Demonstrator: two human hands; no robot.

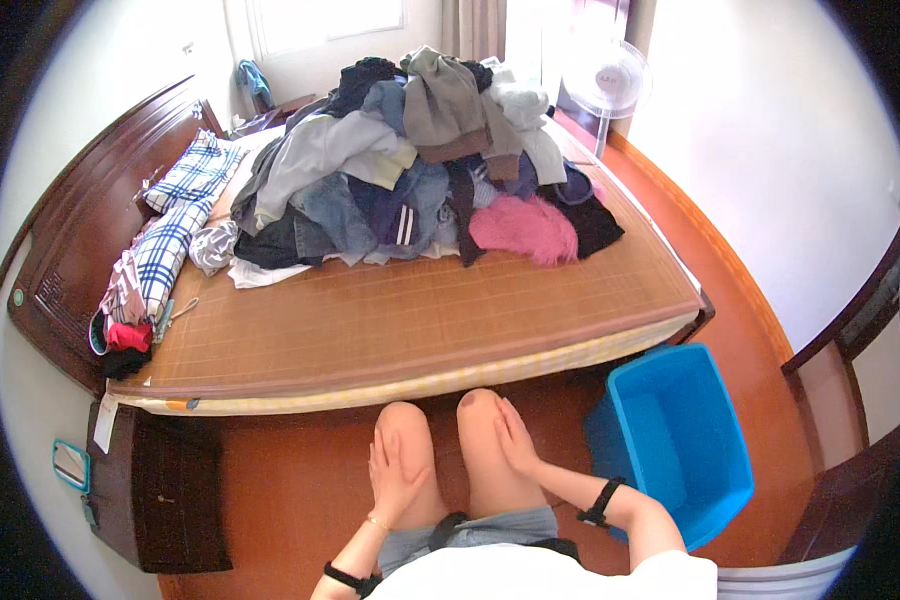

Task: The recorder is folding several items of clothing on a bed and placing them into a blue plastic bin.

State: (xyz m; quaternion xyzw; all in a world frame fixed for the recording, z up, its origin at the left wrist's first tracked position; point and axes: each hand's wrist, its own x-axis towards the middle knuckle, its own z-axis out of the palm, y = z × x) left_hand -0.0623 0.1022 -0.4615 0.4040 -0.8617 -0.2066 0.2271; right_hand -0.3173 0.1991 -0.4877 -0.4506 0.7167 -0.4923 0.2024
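Note:
My left hand [395, 478] lies flat on my left thigh near the knee, fingers stretched out. On the outer side of my right knee rests my right hand [515, 440], also flat with its fingers extended. Neither hand holds anything. Ahead of my knees is a bed with a brown woven mat [420, 310]. A large heap of clothes [370, 180] covers its far half: grey and white tops, jeans, dark garments. A fluffy pink garment [525, 228] lies at the heap's near right side, beside a black one [585, 222].
A blue plastic bin [670, 430] stands on the floor to my right, with nothing visible inside. Checked pillows [175, 230] lie along the wooden headboard [90, 220]. A dark nightstand [160, 490] is at the left. A white fan [608, 80] stands beyond the bed.

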